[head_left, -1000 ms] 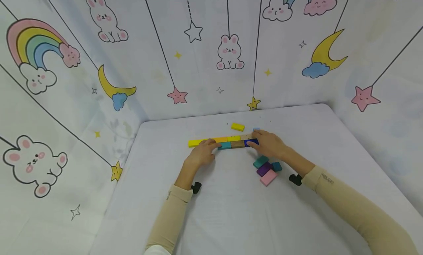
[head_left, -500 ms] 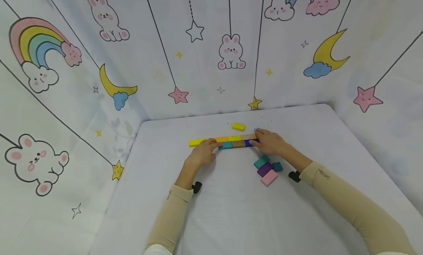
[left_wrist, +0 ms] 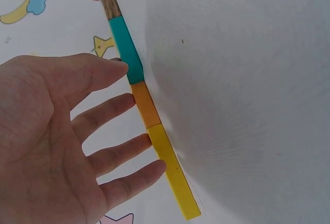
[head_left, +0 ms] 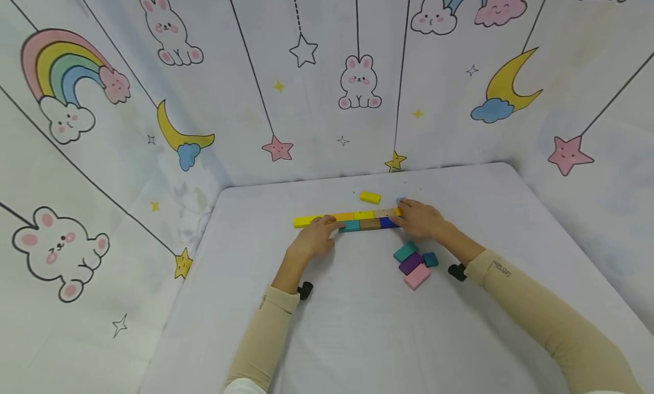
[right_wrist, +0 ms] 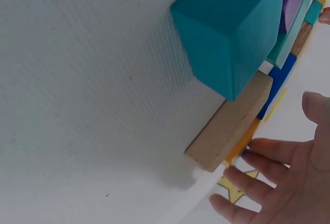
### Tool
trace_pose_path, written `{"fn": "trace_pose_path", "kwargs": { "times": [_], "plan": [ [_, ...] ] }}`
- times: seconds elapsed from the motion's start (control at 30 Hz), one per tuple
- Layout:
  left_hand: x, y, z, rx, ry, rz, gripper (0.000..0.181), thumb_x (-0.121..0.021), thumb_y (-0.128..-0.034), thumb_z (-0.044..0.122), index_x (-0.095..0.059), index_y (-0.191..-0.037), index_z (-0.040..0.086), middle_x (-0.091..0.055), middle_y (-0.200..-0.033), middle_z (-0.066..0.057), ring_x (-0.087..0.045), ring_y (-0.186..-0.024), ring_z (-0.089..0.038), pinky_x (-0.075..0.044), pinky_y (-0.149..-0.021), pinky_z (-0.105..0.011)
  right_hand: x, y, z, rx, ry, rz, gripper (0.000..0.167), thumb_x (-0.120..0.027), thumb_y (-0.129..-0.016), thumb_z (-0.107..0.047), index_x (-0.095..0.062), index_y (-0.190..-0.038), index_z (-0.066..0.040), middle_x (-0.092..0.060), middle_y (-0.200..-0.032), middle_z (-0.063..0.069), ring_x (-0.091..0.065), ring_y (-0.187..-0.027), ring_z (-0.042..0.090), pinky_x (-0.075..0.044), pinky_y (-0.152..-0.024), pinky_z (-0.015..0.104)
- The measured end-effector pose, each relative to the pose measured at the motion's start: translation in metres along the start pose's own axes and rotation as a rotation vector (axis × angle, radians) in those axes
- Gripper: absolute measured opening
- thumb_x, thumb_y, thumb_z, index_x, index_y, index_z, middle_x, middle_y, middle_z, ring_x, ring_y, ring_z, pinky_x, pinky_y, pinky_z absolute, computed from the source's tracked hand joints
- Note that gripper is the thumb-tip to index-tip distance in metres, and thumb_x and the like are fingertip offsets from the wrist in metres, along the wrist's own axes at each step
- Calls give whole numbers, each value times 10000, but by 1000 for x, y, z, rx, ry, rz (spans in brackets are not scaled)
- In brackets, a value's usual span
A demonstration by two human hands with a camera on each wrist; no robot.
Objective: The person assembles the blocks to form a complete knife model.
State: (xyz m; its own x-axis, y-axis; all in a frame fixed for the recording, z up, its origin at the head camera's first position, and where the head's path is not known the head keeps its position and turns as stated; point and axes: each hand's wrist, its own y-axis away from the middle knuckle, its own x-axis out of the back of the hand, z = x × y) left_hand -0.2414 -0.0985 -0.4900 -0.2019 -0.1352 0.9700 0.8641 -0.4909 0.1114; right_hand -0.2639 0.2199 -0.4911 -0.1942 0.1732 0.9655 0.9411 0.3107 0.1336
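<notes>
Two touching rows of coloured blocks lie on the white table. The back row has yellow blocks (head_left: 364,215), orange ones and a pale wooden one; the front row has a teal block (head_left: 350,226), a brown wooden block (head_left: 370,224) and a dark blue block (head_left: 390,222). My left hand (head_left: 318,238) touches the rows at their left part, thumb by the teal block, other fingers extended against the orange and yellow blocks (left_wrist: 172,170) in the left wrist view. My right hand (head_left: 421,219) rests at the right end, fingers loosely extended beside an orange block (right_wrist: 241,144).
Nearer me lie a green-teal block (head_left: 406,251), a purple block (head_left: 411,263), a pink block (head_left: 417,276) and a small blue-teal block (head_left: 431,259). Behind the rows are a loose yellow block (head_left: 370,197) and a light blue piece (head_left: 401,200). A patterned cloth (head_left: 317,121) hangs beyond.
My right hand has shifted slightly right along the row's end, and its thumb has come off the dark blue block's top. More of the orange end block shows. My left hand stays in place.
</notes>
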Motion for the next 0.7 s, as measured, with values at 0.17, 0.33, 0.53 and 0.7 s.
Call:
{"fn": "trace_pose_path", "kwargs": {
  "times": [0.17,0.33,0.53,0.7],
  "plan": [
    [1,2,1,2,-4,1,509,-597,-1033,133,-550,-1527,246,-462,-1576,-61,-441,-1440,-328,-457,-1137,-509,1,0,5,8,8,17,698,-392,-1116,-475,-394,-1563,61,-359,-1618,284,-359,-1476,484,-336,-1178,642],
    [3,3,3,-3,1,-4,505,-604,-1034,133,-552,-1526,234,-464,-1577,-70,-442,-1443,-329,-439,-1155,-501,2,-1,12,4,18,13,699,-395,-1111,-490,-414,-1559,46,-363,-1620,274,-352,-1481,480,-340,-1171,652],
    [3,4,2,-10,5,-4,509,-602,-1032,130,-549,-1529,224,-457,-1582,-68,-440,-1442,-328,-442,-1154,-495,5,0,20,-6,37,17,679,-409,-1109,-476,-450,-1535,51,-383,-1607,276,-370,-1469,482,-360,-1152,666],
    [2,3,0,-12,5,3,510,-608,-1028,127,-551,-1527,213,-461,-1577,-68,-445,-1437,-327,-443,-1153,-495,5,1,26,-12,26,22,685,-421,-1107,-474,-439,-1539,57,-379,-1603,290,-368,-1465,494,-351,-1154,670]
  ]
}}
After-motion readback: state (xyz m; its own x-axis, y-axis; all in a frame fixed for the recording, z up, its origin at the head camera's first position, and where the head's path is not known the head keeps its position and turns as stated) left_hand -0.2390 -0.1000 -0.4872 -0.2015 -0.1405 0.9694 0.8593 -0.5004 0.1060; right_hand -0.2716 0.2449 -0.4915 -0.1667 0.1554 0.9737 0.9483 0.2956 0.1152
